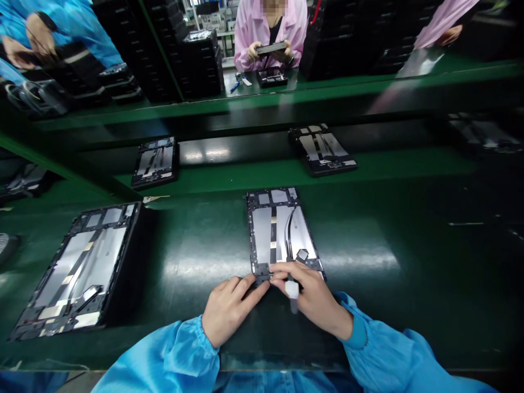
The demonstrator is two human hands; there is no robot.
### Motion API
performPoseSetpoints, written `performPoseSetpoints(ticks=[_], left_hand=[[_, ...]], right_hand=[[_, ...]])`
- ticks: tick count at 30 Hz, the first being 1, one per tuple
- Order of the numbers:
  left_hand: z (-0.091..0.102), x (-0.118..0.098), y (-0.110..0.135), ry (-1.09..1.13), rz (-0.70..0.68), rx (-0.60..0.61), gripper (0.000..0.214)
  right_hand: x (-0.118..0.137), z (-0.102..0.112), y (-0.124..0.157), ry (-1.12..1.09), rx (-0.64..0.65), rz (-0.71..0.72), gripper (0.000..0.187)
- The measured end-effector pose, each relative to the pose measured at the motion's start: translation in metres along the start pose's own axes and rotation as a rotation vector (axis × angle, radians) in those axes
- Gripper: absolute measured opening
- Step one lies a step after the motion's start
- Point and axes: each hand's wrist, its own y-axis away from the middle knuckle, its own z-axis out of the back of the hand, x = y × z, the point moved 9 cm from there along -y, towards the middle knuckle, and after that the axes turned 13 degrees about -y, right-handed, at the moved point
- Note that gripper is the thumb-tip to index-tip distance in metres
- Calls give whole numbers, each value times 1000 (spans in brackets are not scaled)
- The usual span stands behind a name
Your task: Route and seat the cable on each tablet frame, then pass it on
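Note:
An opened tablet chassis (275,229) lies flat on the green table (196,256) straight ahead, silver panels and a black ribbon cable showing inside. My left hand (229,311) rests at its near edge, fingers stretched out with the tips pressing on the frame. My right hand (313,297) is closed in a pinch at the same near edge and grips a small grey tool with a white collar (292,292). Both of my arms wear blue sleeves.
A second open chassis (77,267) lies to the left. Two more, one (155,161) left and one (322,148) right, sit on the raised belt behind. A person in pink (270,33) works across the line beside stacked black trays (200,65); blue-sleeved hands (33,38) are far left.

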Motion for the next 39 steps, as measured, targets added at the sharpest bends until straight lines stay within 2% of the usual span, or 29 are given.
performPoseSetpoints(ticks=[4,10,14,23,25,30,34,36,39], left_hand=[[-7,0,1,34,47,38,36],[-7,-1,4,48,63,38,35],[-8,0,6,56,69,48,35],[-10,2,8,73,58,45,37],[-8,4,11,105,55,22,34],[-2,7,14,167,59,-53,28],[-2,8,12,156,69,-59,27],[-3,9,11,152,69,-53,27],[-2,9,11,148,59,-53,27]], right_hand=[[0,9,14,-149,20,-94,29],[-23,3,26,-240,-35,-296,21],[-25,2,25,-190,-35,-297,18],[-39,29,37,-142,-146,-374,21],[-36,26,36,-166,-127,-350,21],[-22,4,23,-196,19,-258,18],[-15,-2,18,-153,73,-216,16],[-15,-3,17,-144,84,-238,16],[-22,-2,23,-181,86,-343,17]])
